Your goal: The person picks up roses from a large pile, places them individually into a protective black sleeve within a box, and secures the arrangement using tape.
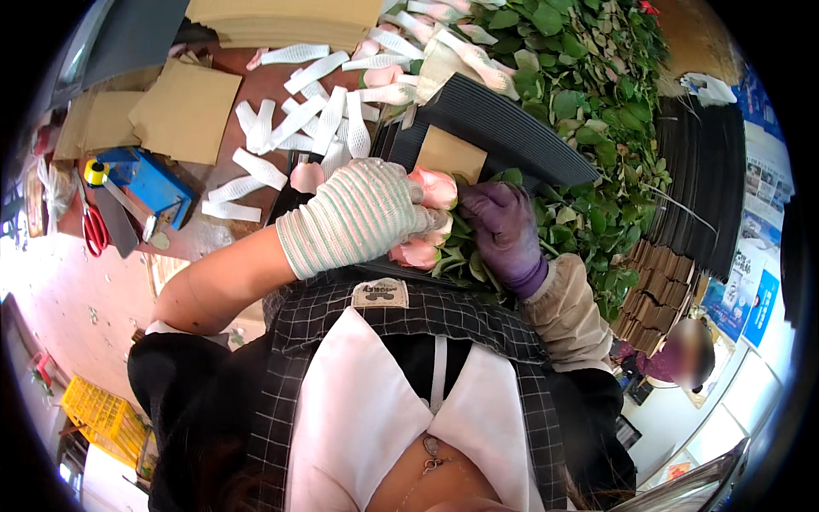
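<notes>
My left hand (361, 214), in a white glove with green and pink stripes, reaches over several pink roses (435, 187), its fingers closed against the blooms. Another pink bloom (416, 253) shows just below those fingers. Close by on the right is my right hand (502, 224), in a purple glove, with its fingers curled among green leaves; whether it grips a stem is hidden. Behind the hands lie black corrugated sheet (505, 121) and a brown cardboard piece (451, 153). White foam mesh sleeves (297, 121) are scattered beyond my left hand.
Leafy stems (595, 128) are heaped at right, beside stacked black sheets (697, 185) and brown corrugated cardboard (656, 294). At left are cardboard sheets (185, 112), a blue metal tool (150, 182) and red-handled scissors (95, 230). A yellow crate (102, 413) stands lower left; a person (672, 358) is far right.
</notes>
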### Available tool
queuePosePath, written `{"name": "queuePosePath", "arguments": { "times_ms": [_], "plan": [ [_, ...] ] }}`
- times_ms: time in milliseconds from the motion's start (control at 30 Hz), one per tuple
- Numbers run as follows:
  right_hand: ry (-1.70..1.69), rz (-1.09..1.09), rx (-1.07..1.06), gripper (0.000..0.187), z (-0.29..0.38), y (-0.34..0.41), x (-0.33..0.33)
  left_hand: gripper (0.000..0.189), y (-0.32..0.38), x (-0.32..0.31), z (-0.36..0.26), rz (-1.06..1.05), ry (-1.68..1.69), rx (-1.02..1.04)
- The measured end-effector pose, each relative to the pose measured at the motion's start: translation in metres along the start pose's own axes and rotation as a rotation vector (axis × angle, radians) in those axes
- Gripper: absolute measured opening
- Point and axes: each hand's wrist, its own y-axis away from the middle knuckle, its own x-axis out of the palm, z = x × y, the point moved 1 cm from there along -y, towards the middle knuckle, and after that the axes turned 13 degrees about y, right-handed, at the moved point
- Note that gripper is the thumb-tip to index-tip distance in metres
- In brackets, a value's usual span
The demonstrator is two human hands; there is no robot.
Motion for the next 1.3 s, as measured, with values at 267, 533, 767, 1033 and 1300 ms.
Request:
{"name": "queuePosePath", "arguments": {
  "times_ms": [267, 533, 767, 1033, 1300],
  "plan": [
    [0.043, 0.035, 0.001, 0.031, -0.002, 0.004, -0.007, 0.032, 0.021, -0.012, 0.006, -0.356, 0.109, -0.042],
    [0.004, -0.037, -0.058, 0.034, -0.005, 0.006, 0.005, 0.060, -0.003, -0.011, -0.007, -0.221, 0.090, 0.041],
    [-0.052, 0.028, 0.037, 0.037, -0.013, 0.021, 0.016, 0.041, -0.016, 0.013, -0.006, -0.117, 0.024, 0.050],
    [-0.137, -0.147, 0.136, 0.020, -0.109, -0.098, -0.103, 0.031, -0.023, -0.003, -0.006, 0.005, 0.005, 0.058],
    [0.864, 0.104, 0.169, 0.013, -0.223, -0.201, 0.006, 0.014, -0.025, 0.015, 0.012, -0.013, 0.073, 0.067]
  ]
}}
